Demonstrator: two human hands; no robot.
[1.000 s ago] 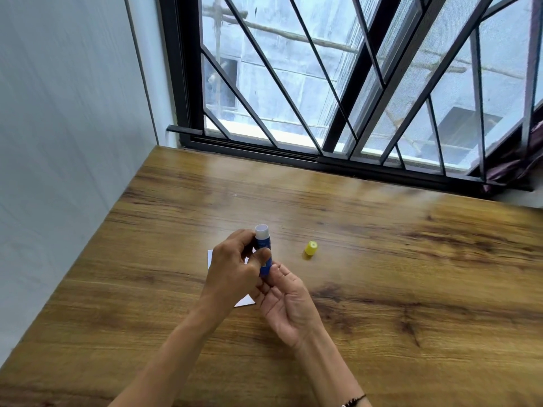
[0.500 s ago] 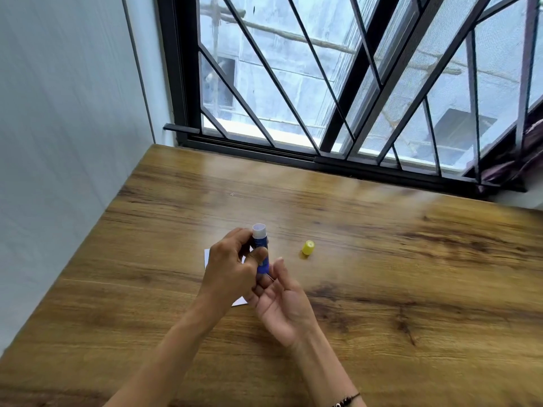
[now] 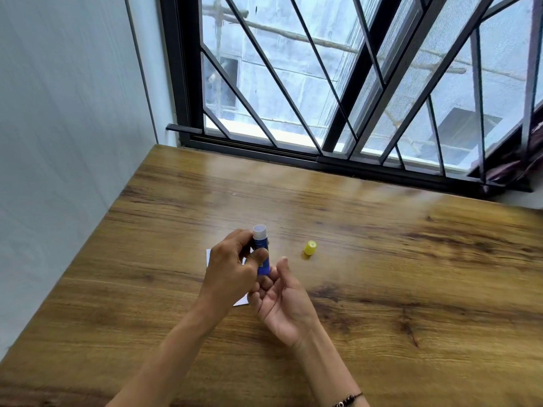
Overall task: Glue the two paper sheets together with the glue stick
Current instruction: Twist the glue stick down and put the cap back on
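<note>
Right hand: palm up, fingers loosely curled, tips at the foot of the stick; whether they pinch its base cannot be told.

Left hand: grasping the glue stick by its blue barrel, thumb in front, stick upright, uncapped, pale collar on top.

Glue stick, handling: judged light, rigid, smooth plastic, slippery if held loosely; best taken mid-barrel, clear of the tacky tip.

Paper sheets: white, flat on the table under the hands, only corners showing; whether one sheet or two is visible cannot be told. Judged thin, limp, easily creased or dragged; pin flat while spreading.

Cap: yellow, on the table, near the right of the stick.

Table: wood-grain, smooth, level.

Beyond: grey wall at left, barred window along the far edge.
</note>
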